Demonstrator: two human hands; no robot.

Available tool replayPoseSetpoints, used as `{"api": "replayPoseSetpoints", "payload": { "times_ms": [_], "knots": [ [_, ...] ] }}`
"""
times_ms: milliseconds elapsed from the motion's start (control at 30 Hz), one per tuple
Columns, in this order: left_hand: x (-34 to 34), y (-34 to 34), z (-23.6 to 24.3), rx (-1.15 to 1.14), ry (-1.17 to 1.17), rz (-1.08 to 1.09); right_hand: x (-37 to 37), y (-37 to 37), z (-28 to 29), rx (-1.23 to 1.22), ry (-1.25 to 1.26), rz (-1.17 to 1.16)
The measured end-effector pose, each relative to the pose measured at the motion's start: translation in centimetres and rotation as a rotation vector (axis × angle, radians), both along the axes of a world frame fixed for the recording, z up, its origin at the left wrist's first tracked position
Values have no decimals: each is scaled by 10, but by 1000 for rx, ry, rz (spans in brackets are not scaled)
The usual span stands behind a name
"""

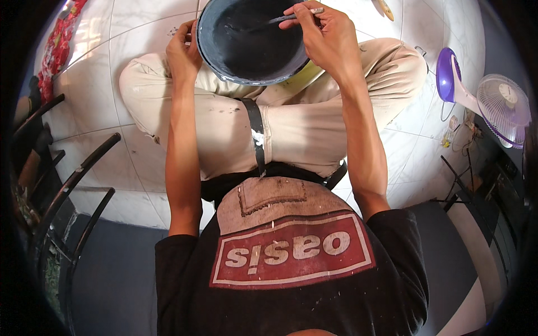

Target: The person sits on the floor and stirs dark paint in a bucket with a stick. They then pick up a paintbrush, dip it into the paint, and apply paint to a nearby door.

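A round bucket (263,82) sits between my crossed legs at the top of the view, its rim smeared with grey. Dark grey paint-like liquid (246,53) fills its inside. My left hand (184,50) holds the bucket's left side, fingers curled against the rim. Over the right rim, my right hand (328,36) is closed round a thin grey-smeared stick-like tool (278,19). The tool slants down to the left, and its lower end goes into the dark liquid; what shape that end has is hidden.
A purple and white fan (446,75) lies on the tiled floor (412,151) to the right, near some cables. Red crumpled plastic (58,47) is at the far left, with a black metal frame (84,168) below it. A wooden-coloured handle (386,9) lies beyond my right hand.
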State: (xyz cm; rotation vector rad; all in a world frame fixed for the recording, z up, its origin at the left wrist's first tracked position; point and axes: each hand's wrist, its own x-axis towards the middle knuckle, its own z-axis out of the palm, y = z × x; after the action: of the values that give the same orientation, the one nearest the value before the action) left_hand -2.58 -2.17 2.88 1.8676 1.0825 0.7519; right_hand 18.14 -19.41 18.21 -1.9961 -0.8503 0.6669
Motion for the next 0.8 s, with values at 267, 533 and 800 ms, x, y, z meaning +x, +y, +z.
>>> {"api": "replayPoseSetpoints", "payload": {
  "times_ms": [267, 533, 800],
  "knots": [
    [1, -1, 3, -29, -1, -5, 7, 0, -17, 116, 83, 48],
    [-1, 1, -2, 10, 32, -3, 12, 0, -26, 171, 208, 64],
    [-2, 2, -2, -18, 21, 0, 12, -3, -18, 117, 322, 44]
  ]
}}
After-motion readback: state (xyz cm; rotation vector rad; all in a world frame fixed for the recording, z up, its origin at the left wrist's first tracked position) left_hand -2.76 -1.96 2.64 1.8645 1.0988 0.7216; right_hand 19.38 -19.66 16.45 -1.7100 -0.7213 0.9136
